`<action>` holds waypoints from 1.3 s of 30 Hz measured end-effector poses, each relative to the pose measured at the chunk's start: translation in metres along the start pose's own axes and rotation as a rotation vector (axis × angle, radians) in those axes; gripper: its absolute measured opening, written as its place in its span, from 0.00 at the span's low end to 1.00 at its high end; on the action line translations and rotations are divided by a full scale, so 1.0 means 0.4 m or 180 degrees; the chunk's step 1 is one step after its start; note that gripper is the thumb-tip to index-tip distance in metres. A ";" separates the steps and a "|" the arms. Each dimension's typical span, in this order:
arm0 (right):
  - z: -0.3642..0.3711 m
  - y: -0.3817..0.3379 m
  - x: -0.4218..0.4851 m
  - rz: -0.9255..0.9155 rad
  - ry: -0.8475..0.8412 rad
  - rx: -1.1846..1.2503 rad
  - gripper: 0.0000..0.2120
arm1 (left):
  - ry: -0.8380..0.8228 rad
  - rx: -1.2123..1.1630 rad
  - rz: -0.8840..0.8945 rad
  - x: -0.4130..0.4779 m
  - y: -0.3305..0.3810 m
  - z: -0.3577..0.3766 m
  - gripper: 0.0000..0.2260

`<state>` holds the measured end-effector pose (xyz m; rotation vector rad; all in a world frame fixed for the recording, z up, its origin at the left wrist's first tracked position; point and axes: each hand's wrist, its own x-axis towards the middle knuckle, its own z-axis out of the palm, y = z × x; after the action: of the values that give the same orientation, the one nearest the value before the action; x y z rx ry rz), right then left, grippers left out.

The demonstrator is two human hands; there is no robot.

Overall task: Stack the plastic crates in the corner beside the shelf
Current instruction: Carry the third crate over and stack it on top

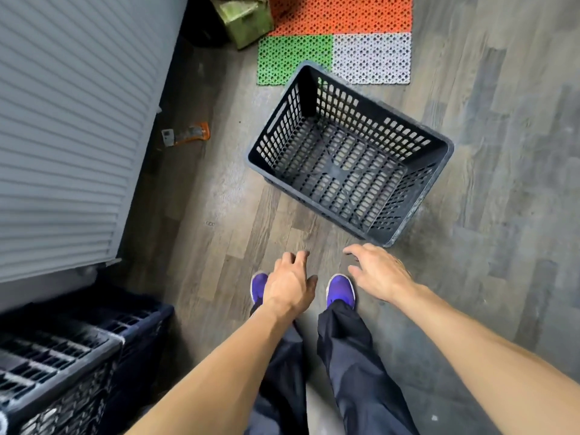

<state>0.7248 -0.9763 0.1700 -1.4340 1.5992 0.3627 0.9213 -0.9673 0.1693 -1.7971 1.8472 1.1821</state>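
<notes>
A dark perforated plastic crate [348, 158] stands upright and empty on the wooden floor, turned at an angle, in the middle of the head view. At the bottom left, more dark crates [59, 362] stand close together against a grey ribbed wall; how they rest on each other is unclear. My left hand [290, 282] and my right hand [376, 271] reach forward, both short of the lone crate. The fingers of each are spread and nothing is held. My right hand's fingertips are just short of the crate's near corner.
A grey ribbed wall or shutter [72, 120] fills the left side. Orange, green and white perforated floor mats [339, 36] lie beyond the crate, beside a green box [244, 20]. An orange-and-grey object [186, 133] lies by the wall. My purple shoes [340, 290] stand below my hands.
</notes>
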 end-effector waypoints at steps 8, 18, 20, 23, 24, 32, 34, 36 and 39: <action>0.012 0.008 0.113 0.0299 0.0251 0.0385 0.20 | -0.0038 0.0517 0.0565 0.249 0.005 -0.018 0.24; 0.068 0.018 0.353 0.0571 0.0460 0.0303 0.24 | 0.0073 0.1695 0.1094 0.544 -0.120 -0.060 0.28; 0.075 0.022 0.396 0.0693 0.0493 0.0384 0.26 | 0.0041 0.1907 0.1149 0.594 -0.141 -0.070 0.27; 0.098 0.030 0.452 0.0767 0.0382 0.0319 0.27 | 0.0022 0.2238 0.1270 0.654 -0.160 -0.064 0.22; 0.107 0.033 0.466 0.0758 0.0348 0.0239 0.27 | 0.0052 0.2343 0.1329 0.668 -0.158 -0.060 0.20; 0.128 0.071 0.537 0.0789 0.0071 0.0398 0.27 | -0.0298 0.2456 0.1123 0.775 -0.113 -0.032 0.15; 0.126 0.077 0.545 0.0760 -0.0012 0.0399 0.27 | -0.0357 0.2492 0.1147 0.786 -0.114 -0.029 0.14; 0.123 0.081 0.544 0.0744 -0.0053 0.0437 0.26 | -0.0286 0.2594 0.1254 0.781 -0.118 -0.032 0.14; 0.111 0.071 0.515 0.0747 0.0019 0.0415 0.28 | -0.0160 0.2625 0.1421 0.756 -0.114 -0.043 0.15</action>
<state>0.7413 -1.0640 -0.0228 -1.1536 1.7682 0.3820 0.9182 -1.1800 -0.0512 -0.9222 2.2932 0.4212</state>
